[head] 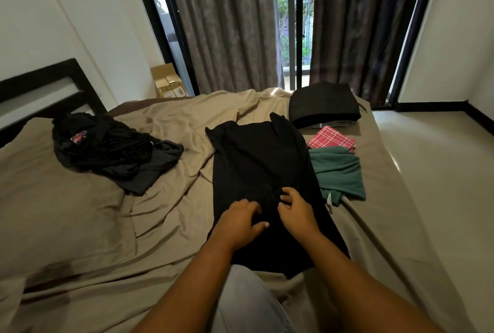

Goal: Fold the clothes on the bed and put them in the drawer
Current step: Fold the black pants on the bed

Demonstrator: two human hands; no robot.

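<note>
Black garment [256,161] lies spread on the bed [165,199]; left hand [242,219] and right hand [296,209], side by side, pinch its fabric.

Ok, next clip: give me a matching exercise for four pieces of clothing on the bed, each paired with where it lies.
1. black garment
2. crumpled dark pile
3. pink checked cloth
4. folded black stack

A. far right corner of the bed
B. middle, gripped by the left hand and right hand
C. left side, near the headboard
D. between the folded black stack and the teal garment

Pairs: 1-B, 2-C, 3-D, 4-A
</note>
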